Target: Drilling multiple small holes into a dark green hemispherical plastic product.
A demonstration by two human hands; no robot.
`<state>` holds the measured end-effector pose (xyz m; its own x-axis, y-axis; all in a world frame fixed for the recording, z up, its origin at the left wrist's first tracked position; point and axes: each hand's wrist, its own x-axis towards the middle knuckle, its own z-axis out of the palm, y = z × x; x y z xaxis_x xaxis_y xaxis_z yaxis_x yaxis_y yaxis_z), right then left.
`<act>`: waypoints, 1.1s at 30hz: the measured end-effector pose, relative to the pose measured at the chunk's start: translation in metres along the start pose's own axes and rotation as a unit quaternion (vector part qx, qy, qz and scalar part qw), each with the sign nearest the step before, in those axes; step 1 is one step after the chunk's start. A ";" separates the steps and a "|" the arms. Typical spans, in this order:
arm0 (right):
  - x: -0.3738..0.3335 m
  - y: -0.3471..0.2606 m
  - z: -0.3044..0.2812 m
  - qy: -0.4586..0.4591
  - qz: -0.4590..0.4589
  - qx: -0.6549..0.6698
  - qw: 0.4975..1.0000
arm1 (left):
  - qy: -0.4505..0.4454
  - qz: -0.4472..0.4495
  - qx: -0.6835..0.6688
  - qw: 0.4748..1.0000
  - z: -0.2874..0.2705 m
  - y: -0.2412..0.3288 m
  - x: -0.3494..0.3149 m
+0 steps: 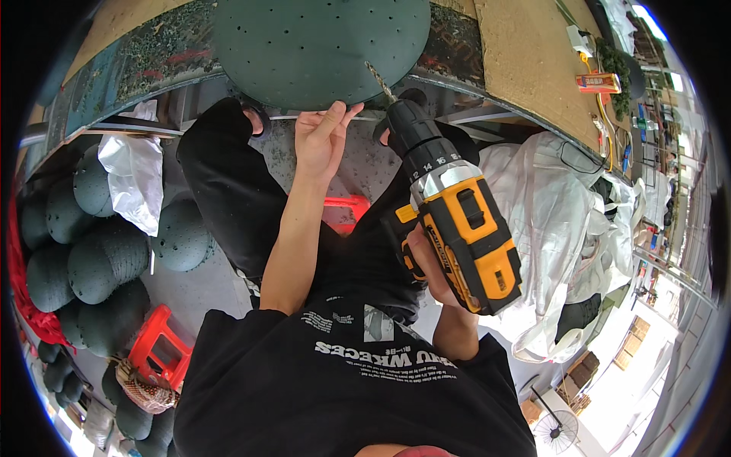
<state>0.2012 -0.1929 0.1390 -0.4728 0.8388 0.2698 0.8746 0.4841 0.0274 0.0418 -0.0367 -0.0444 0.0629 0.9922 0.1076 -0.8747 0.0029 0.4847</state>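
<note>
A dark green rounded shell (320,46) with many small holes lies at the near edge of the bench. My left hand (321,141) is at its near rim, thumb and fingers closed on the edge. In my right hand (430,266) is a yellow and black cordless drill (468,228), gripped by its handle. Its twist bit (378,81) points up and away, over the shell's near right part. From this view I cannot tell whether the bit's tip touches the surface.
Stacks of similar green shells (106,263) stand on the floor at left, near a red plastic stool (158,346). A large white sack (541,213) sits at right. Green shavings (160,57) cover part of the bench. A small orange box (598,83) and cables lie at far right.
</note>
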 end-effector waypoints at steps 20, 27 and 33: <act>0.017 -0.010 -0.005 0.112 0.243 0.390 0.881 | 0.037 0.000 -0.030 0.999 0.006 0.001 -0.002; 0.026 0.010 -0.033 0.045 0.189 0.317 0.928 | 0.034 0.012 -0.045 0.998 0.003 -0.004 0.002; 0.048 0.010 -0.053 0.002 0.154 0.288 0.945 | 0.048 0.012 -0.030 0.998 0.002 -0.007 0.003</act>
<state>0.1932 -0.1606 0.2038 -0.2046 0.9614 0.1838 0.7663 0.2741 -0.5811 0.0492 -0.0343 -0.0459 -0.0026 0.9994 0.0338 -0.9026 -0.0169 0.4301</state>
